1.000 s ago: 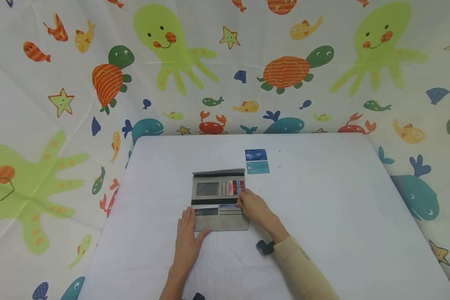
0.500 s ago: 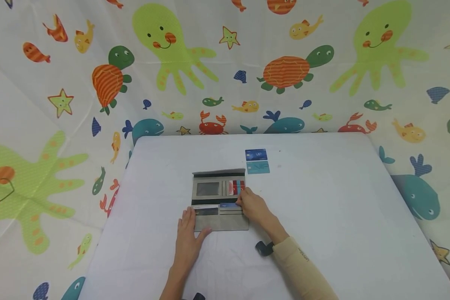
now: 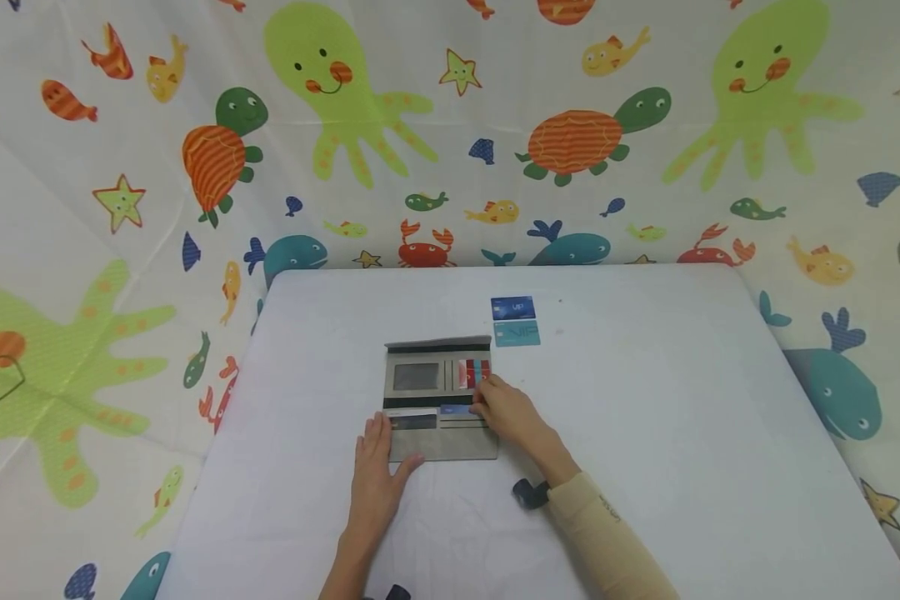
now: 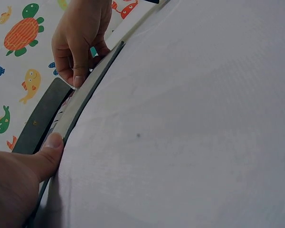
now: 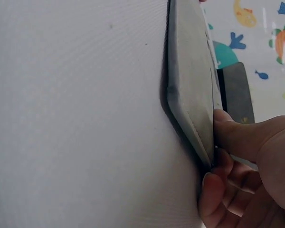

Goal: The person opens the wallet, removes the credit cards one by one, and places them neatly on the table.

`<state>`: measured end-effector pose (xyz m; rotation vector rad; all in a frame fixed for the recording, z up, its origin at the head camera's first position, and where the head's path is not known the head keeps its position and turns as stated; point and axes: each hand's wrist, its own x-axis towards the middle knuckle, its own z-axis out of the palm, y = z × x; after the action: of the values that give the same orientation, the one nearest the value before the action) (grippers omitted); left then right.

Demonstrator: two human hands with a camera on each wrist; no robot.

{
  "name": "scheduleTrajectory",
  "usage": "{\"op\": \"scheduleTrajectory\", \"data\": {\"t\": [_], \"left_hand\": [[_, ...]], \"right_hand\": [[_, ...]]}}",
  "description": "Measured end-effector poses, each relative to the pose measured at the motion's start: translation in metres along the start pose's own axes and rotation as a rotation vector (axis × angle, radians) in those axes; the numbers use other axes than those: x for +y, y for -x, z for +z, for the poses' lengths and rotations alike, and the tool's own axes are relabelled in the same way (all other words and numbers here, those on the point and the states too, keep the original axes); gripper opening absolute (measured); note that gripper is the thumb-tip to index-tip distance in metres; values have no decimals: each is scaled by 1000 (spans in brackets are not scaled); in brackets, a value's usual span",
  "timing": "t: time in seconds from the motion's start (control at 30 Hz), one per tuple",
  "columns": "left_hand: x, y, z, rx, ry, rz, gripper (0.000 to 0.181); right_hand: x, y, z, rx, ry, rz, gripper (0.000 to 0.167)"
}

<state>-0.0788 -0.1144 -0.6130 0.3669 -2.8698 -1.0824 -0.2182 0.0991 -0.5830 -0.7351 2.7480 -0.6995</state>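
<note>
An open grey wallet (image 3: pixel 442 448) lies flat, with dark bands along its top and middle. Its upper half has a clear window (image 3: pixel 416 377) and red cards (image 3: pixel 476 374); cards also sit in the lower slots. The left hand (image 3: pixel 375 467) rests on the wallet's lower left, fingers along the side and thumb (image 4: pixel 53 142) on the near edge. At the right side, the right hand (image 3: pixel 513 417) pinches the end of a blue card (image 3: pixel 456 410) in the top lower slot. Its thumb (image 5: pixel 223 116) and curled fingers partly hide that end in the right wrist view.
Beyond the wallet, a dark blue card (image 3: pixel 513 308) and a teal card (image 3: pixel 517 333) lie on the white table (image 3: pixel 645 400). A printed cloth with sea animals (image 3: pixel 450 125) hangs behind and beside the table.
Both hands stay almost in place. The blue card under the right fingertips shows slightly more above its slot than one second ago.
</note>
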Motion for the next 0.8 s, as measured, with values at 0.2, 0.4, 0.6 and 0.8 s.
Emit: {"op": "scheduleTrajectory", "data": {"t": [0.2, 0.4, 0.6, 0.8], "left_hand": [[0, -1, -1, -12, -12, -3, 93], [0, -1, 0, -14, -11, -6, 93], [0, 0, 0, -12, -11, -5, 92], [1, -1, 0, -12, -14, -9, 92]], "right_hand": [[-1, 1, 1, 14, 14, -15, 15], [-1, 1, 4, 29, 3, -6, 16], [-2, 0, 4, 15, 8, 13, 15], [-6, -3, 2, -17, 24, 37, 14]]}}
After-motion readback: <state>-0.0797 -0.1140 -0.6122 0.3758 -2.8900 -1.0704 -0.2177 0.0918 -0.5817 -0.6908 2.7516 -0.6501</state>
